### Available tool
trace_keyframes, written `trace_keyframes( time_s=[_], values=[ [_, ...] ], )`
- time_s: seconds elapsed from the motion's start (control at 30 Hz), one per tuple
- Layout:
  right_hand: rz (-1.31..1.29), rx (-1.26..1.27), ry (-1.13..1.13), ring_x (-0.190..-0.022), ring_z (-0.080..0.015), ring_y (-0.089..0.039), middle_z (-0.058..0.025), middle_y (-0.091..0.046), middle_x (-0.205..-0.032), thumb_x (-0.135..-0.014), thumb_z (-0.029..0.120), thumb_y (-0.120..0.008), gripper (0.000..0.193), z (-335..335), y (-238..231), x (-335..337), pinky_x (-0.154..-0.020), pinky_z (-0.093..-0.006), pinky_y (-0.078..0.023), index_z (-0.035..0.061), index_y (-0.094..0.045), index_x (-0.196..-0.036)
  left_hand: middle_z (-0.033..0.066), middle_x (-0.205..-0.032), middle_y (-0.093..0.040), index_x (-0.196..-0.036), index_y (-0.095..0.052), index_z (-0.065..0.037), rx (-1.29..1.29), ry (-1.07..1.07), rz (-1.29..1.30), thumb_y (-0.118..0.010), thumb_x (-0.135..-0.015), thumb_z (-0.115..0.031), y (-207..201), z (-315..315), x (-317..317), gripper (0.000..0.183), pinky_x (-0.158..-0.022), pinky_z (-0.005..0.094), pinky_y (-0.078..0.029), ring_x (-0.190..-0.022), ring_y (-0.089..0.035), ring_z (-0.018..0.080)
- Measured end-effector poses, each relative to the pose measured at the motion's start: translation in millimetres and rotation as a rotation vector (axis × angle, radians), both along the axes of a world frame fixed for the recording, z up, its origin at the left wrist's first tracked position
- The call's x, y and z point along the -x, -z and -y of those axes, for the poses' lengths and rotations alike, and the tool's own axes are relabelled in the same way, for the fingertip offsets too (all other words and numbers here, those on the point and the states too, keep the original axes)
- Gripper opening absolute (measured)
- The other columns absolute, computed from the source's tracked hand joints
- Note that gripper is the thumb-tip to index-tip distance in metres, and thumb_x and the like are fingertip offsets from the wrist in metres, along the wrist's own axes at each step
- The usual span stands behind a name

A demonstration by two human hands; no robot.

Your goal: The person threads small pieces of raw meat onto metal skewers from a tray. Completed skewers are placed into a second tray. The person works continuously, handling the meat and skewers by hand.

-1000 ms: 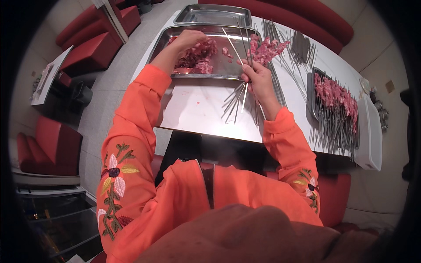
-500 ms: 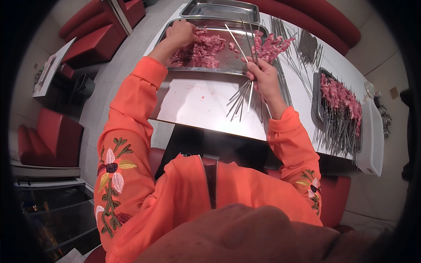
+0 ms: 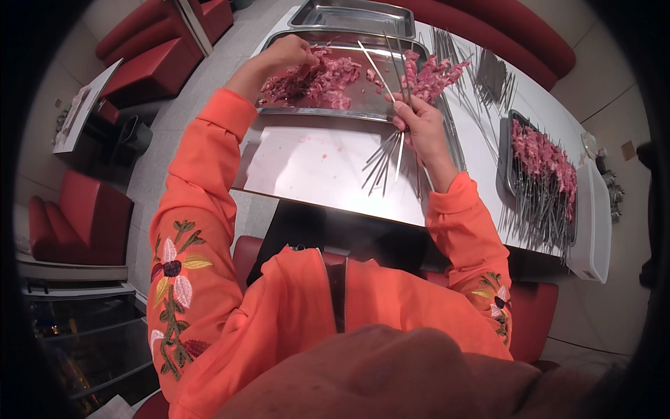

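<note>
My right hand (image 3: 419,120) is closed round a bunch of thin metal skewers (image 3: 377,167). Their ends fan out below the fist. Chunks of raw meat (image 3: 431,78) are threaded on some of them, just beyond my fingers. Over the metal tray (image 3: 370,112) my left hand (image 3: 292,53) has its fingers bent together at the edge of a heap of raw meat pieces (image 3: 326,78). What those fingertips pinch, if anything, is hidden. One bare skewer (image 3: 373,66) sticks up slantwise from the right hand over the tray.
Another metal tray (image 3: 356,15) stands behind. Bare skewers (image 3: 492,77) lie on the white table (image 3: 293,157) at the right. Farther right, a dark tray (image 3: 513,150) holds many loaded meat skewers (image 3: 544,160), beside a white plastic bin (image 3: 594,223). Red benches (image 3: 150,56) stand around.
My left hand has shifted slightly, with its wrist and forearm swung a little outward to the left. The right hand keeps its hold on the skewers, nearly still.
</note>
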State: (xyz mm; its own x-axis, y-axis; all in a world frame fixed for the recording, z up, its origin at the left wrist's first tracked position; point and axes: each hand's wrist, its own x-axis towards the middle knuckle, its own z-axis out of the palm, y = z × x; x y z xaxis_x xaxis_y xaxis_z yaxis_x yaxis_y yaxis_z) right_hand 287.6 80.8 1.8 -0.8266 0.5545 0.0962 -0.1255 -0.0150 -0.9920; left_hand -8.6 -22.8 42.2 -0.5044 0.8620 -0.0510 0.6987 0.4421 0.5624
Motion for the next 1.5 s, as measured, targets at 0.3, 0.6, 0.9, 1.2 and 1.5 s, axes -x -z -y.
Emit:
trace_keyframes(
  time_s=[0.3, 0.6, 0.9, 1.2, 1.5],
  values=[
    [-0.029, -0.004, -0.101, -0.043, 0.0007, -0.032, 0.0056, -0.045, -0.059, -0.091, 0.016, -0.052, 0.027, 7.1, -1.5, 1.2, -0.038, -0.0153, -0.022, 0.0017, -0.059, -0.112, 0.0179, -0.105, -0.062, -0.108, -0.053, 0.003, -0.552, -0.017, 1.200, -0.048, -0.092, -0.015, 7.4, -1.5, -31.8, 0.024, -0.084, 0.0336, -0.054, -0.095, -0.063, 0.0238],
    [0.028, 0.016, -0.162, -0.046, 0.0004, -0.036, 0.0052, -0.046, -0.060, -0.090, 0.016, -0.054, 0.028, 8.8, 3.2, 3.2, -0.040, -0.0153, -0.024, -0.0002, -0.058, -0.112, 0.0246, -0.116, -0.054, -0.105, -0.051, 0.004, -0.933, -0.086, 1.429, -0.047, -0.093, -0.015, 23.9, -11.5, -49.4, 0.022, -0.094, 0.0416, -0.047, -0.107, -0.056, 0.0322],
    [0.009, 0.030, -0.150, -0.052, 0.0000, -0.039, 0.0064, -0.047, -0.064, -0.090, 0.015, -0.054, 0.027, 13.3, -2.3, 1.9, -0.040, -0.0150, -0.024, -0.0005, -0.058, -0.113, 0.0227, -0.103, -0.059, -0.099, -0.050, 0.005, -0.979, -0.121, 1.325, -0.047, -0.092, -0.009, 32.3, -19.4, -57.2, 0.016, -0.084, 0.0401, -0.052, -0.098, -0.061, 0.0320],
    [-0.031, 0.030, -0.154, -0.054, 0.0003, -0.039, 0.0057, -0.047, -0.066, -0.090, 0.014, -0.054, 0.028, 9.3, 4.4, 4.6, -0.040, -0.0150, -0.023, -0.0018, -0.058, -0.113, 0.0229, -0.109, -0.057, -0.104, -0.049, 0.007, -1.016, -0.130, 1.335, -0.042, -0.095, -0.012, 35.1, -24.2, -78.3, 0.023, -0.091, 0.0394, -0.050, -0.102, -0.059, 0.0309],
    [-0.080, 0.038, -0.118, -0.055, -0.0008, -0.037, 0.0055, -0.048, -0.070, -0.090, 0.012, -0.054, 0.027, 1.6, 11.1, 8.8, -0.044, -0.0146, -0.026, -0.0045, -0.057, -0.112, 0.0235, -0.113, -0.055, -0.106, -0.049, 0.006, -0.902, -0.038, 1.327, -0.041, -0.096, -0.018, 32.9, -24.9, -99.0, 0.027, -0.089, 0.0386, -0.050, -0.104, -0.059, 0.0299]
  ],
)
